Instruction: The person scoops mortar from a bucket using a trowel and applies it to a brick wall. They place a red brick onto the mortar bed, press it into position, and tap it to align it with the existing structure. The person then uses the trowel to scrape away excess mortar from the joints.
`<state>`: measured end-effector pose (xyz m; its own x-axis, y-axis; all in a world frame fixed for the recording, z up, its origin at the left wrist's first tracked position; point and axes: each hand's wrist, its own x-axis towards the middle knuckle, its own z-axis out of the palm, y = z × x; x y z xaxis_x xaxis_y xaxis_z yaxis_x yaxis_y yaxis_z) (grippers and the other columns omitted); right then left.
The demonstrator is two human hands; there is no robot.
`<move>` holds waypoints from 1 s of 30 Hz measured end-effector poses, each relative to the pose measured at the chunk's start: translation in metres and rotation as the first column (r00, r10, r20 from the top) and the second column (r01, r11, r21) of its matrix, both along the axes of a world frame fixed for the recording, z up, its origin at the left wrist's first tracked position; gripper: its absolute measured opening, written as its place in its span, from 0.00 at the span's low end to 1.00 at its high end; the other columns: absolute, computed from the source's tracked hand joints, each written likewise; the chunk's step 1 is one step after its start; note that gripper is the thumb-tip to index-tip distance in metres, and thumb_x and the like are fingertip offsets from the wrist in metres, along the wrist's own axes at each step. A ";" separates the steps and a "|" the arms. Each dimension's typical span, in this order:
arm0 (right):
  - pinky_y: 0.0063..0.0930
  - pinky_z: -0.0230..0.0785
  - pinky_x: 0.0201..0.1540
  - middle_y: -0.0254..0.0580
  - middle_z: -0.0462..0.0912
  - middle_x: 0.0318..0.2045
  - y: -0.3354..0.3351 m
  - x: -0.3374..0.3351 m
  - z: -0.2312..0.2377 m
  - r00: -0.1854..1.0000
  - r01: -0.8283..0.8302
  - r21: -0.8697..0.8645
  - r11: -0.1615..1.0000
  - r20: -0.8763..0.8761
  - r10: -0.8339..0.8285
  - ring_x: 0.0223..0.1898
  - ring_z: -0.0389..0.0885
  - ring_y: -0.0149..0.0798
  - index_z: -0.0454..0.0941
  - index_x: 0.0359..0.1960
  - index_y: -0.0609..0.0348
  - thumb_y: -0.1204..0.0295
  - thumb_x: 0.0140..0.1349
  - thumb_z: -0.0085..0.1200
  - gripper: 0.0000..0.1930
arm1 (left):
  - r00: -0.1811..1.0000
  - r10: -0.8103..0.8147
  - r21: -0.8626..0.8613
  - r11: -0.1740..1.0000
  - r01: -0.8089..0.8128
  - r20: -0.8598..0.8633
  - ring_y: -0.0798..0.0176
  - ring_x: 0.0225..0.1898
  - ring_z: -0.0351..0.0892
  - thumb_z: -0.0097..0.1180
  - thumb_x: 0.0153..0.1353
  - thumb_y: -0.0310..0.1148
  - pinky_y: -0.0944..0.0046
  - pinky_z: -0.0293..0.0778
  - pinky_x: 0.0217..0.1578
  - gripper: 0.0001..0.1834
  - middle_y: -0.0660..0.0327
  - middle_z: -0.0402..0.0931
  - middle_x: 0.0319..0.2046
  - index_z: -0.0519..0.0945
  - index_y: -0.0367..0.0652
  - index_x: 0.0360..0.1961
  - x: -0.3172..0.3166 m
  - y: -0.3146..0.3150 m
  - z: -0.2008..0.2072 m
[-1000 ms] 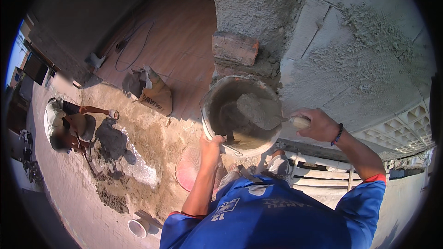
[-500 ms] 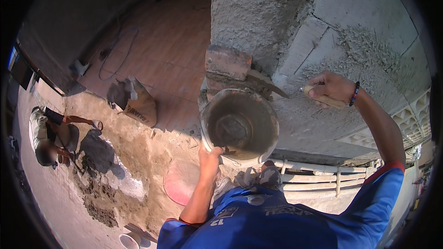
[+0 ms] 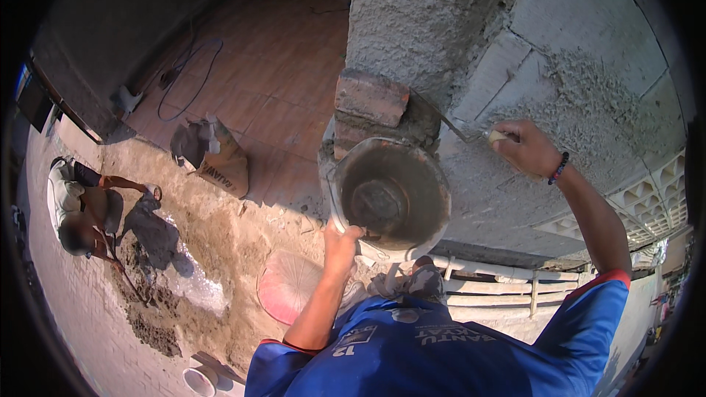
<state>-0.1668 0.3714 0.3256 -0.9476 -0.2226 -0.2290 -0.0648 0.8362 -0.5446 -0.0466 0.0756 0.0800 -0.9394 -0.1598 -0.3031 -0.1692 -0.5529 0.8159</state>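
My left hand (image 3: 340, 248) is closed on the near left rim of a mortar-smeared bucket (image 3: 444, 226), thumb over the edge. Inside, the bucket looks mostly bare, with grey residue on its wall and bottom. My right hand (image 3: 526, 148) grips the wooden handle of a trowel (image 3: 446, 122). Its thin blade points up and left, seen nearly edge-on, beside the wet mortar (image 3: 421, 123) behind the bucket. Whether the blade touches that mortar I cannot tell. Reddish bricks (image 3: 373, 97) sit stacked at the foot of a rough plastered pillar (image 3: 412, 22).
A grey block wall (image 3: 581, 103) with rough mortar patches rises at right. At left, a person (image 3: 81, 206) bends with a long-handled tool over a mortar heap (image 3: 158, 309). An opened paper sack (image 3: 220, 162), a pink sack (image 3: 288, 285) and a white pail (image 3: 200, 381) stand around.
The trowel has turned in my right hand, so its blade now angles more steeply upward and shows thinner. My left hand keeps its hold on the bucket. The whole view has shifted slightly.
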 end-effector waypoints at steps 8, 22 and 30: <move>0.35 0.74 0.39 0.47 0.83 0.32 0.014 0.032 0.000 0.940 -0.191 0.142 0.971 -0.260 0.223 0.31 0.81 0.38 0.80 0.48 0.68 0.72 0.59 0.62 0.17 | 1.000 0.005 0.055 0.998 -0.005 -0.007 0.63 0.41 0.78 0.50 0.52 0.14 0.65 0.76 0.44 0.26 0.55 0.78 0.42 0.72 0.31 0.55 0.000 -0.001 -0.001; 0.43 0.78 0.41 0.56 0.77 0.39 -0.035 0.071 -0.066 0.810 -0.401 0.616 0.678 -0.108 0.577 0.38 0.82 0.56 0.76 0.50 0.63 0.74 0.58 0.56 0.17 | 0.997 -0.042 -0.339 0.941 0.019 -0.059 0.64 0.46 0.76 0.49 0.50 0.15 0.66 0.72 0.51 0.32 0.58 0.78 0.46 0.71 0.31 0.61 0.026 -0.030 -0.013; 0.36 0.79 0.32 0.56 0.78 0.39 -0.129 0.057 -0.168 0.628 -0.299 0.725 0.621 -0.341 0.700 0.41 0.83 0.50 0.76 0.52 0.65 0.72 0.57 0.55 0.20 | 0.995 0.022 -0.419 0.906 -0.061 -0.097 0.69 0.38 0.75 0.49 0.48 0.16 0.69 0.72 0.40 0.29 0.60 0.78 0.39 0.74 0.31 0.56 0.043 -0.052 0.020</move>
<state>-0.1101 0.2424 0.1577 -0.6930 -0.7206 0.0242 -0.6821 0.6661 0.3017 -0.0035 0.0233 0.1002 -0.9490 -0.2935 -0.1153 -0.0705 -0.1592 0.9847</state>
